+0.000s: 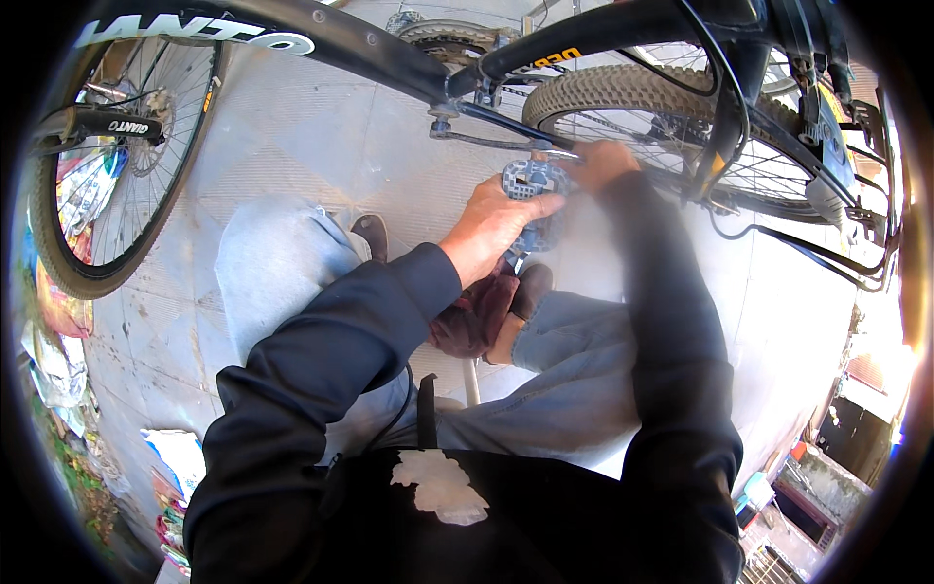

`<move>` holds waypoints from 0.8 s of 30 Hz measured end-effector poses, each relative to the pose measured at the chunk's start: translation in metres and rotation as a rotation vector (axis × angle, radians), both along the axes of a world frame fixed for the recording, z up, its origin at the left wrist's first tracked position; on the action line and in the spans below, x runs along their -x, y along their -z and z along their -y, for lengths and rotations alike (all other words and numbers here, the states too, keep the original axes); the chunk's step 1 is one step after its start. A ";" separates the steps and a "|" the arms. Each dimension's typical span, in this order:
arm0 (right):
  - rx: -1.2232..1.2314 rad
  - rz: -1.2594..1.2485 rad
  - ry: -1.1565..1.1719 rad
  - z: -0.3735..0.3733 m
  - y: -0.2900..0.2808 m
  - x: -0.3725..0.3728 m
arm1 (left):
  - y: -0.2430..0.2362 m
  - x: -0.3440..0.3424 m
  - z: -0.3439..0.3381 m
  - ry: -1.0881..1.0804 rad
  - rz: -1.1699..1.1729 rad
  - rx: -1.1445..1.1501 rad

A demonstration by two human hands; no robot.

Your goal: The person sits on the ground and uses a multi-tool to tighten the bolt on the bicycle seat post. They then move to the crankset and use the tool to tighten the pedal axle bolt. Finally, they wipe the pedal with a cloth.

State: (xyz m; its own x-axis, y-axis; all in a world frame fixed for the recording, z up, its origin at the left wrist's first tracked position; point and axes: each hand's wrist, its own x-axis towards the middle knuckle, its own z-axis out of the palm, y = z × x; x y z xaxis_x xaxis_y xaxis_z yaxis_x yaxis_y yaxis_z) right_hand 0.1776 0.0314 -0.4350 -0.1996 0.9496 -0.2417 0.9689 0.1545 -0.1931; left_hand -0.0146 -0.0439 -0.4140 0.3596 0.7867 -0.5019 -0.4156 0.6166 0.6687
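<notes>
A bicycle pedal (533,183), blue-grey with a cage-like pattern, is gripped by my left hand (496,222), thumb across its near side. It sits at the end of the crank arm (486,141). Just beyond it my right hand (608,164) is closed beside the crank's end, slightly blurred. A thin shiny metal piece (558,154) shows at its fingers; what the hand holds is mostly hidden. Below the pedal, between my feet, lies a dark red cloth (472,316).
The black bicycle frame (379,49) spans the top. Its spoked front wheel (97,258) stands at the left, the knobby rear tyre (574,92) at upper right. Colourful bags (63,302) lie along the left edge. Grey tiled floor (282,127) lies underneath.
</notes>
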 end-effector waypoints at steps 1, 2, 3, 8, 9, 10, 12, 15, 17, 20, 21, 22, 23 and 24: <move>0.007 0.040 -0.005 -0.003 0.002 -0.002 | 0.000 0.001 -0.001 0.020 -0.019 -0.002; -0.003 0.052 0.011 -0.003 0.001 0.000 | 0.000 0.002 -0.002 0.042 -0.036 -0.003; -0.012 0.065 0.026 -0.002 -0.001 0.001 | 0.003 0.001 -0.001 0.013 0.002 -0.020; -0.079 0.142 0.037 0.001 0.004 0.004 | 0.000 0.003 -0.003 0.073 -0.033 0.000; -0.102 0.137 0.028 0.003 0.006 0.004 | 0.001 0.003 -0.002 0.069 -0.016 0.000; -0.097 0.144 0.030 0.002 0.006 0.004 | 0.002 0.003 -0.002 0.066 0.001 0.001; -0.084 0.156 0.035 0.002 0.007 0.005 | 0.009 0.002 -0.002 0.050 -0.015 -0.012; -0.075 0.215 0.028 0.004 0.004 0.009 | 0.011 0.000 -0.003 0.051 -0.061 -0.027; -0.095 0.212 0.033 0.005 0.004 0.009 | 0.008 0.000 -0.002 0.034 -0.059 -0.030; -0.111 0.186 0.031 0.006 0.001 0.009 | 0.003 0.000 0.000 -0.016 -0.025 -0.010; -0.091 0.189 0.038 0.005 -0.004 0.012 | 0.003 -0.001 0.000 -0.022 -0.032 0.007; -0.071 0.191 0.045 0.005 -0.008 0.015 | 0.002 -0.001 0.000 -0.028 -0.039 0.024; -0.073 0.183 0.059 0.006 -0.012 0.017 | -0.002 0.000 -0.001 -0.018 -0.052 0.021; -0.067 0.191 0.063 0.007 -0.013 0.017 | -0.003 -0.001 -0.001 -0.016 -0.057 0.025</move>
State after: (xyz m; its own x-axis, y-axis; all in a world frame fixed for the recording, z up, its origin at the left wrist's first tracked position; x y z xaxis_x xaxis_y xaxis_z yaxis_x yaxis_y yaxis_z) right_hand 0.1609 0.0247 -0.4224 -0.0956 0.9741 -0.2051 0.9951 0.0984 0.0034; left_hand -0.0141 -0.0424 -0.4114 0.3177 0.7792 -0.5403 -0.3872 0.6268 0.6762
